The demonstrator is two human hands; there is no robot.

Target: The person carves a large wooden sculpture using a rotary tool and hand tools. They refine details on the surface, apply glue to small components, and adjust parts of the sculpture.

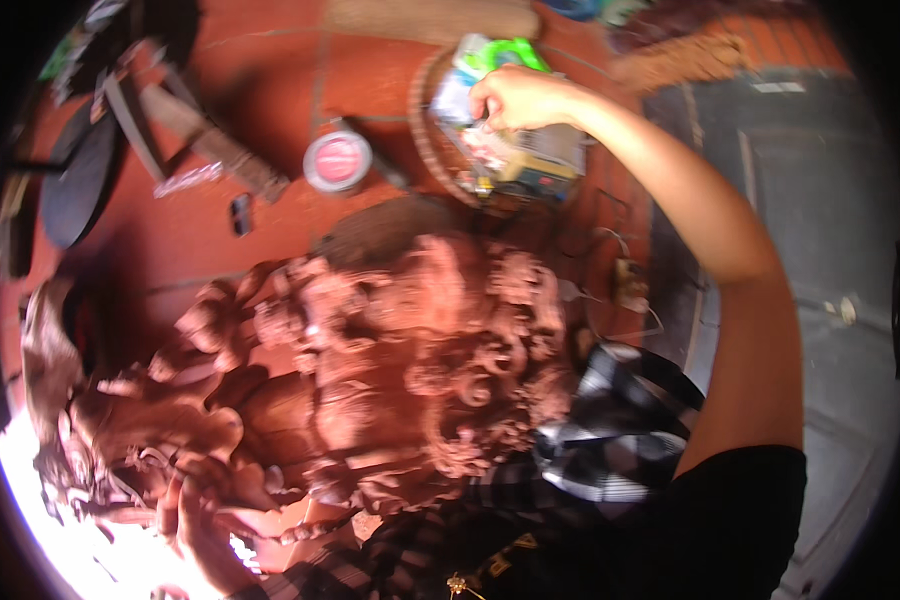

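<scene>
A large reddish-brown wood carving (370, 390), with many curls and folds, lies across my lap and the floor before me. My left hand (195, 530) is at its lower left, fingers stretched up against the carved wood and partly lost in glare. My right arm reaches far forward over a round woven basket (425, 130). There my right hand (520, 100) is closed, its fingers bent down among the basket's contents; what they grip, if anything, is too blurred to make out. Beside the hand lie a bright green plastic item (510, 55) and a yellow-and-dark box (540, 170).
A round tin (337, 163) with a pink top stands on the red tiled floor (270, 100), left of the basket. Wooden pieces (205, 135) lie farther left, near a dark disc (78, 180). At right is a grey door-like panel (820, 230); a cable with a socket (630, 285) lies beside it.
</scene>
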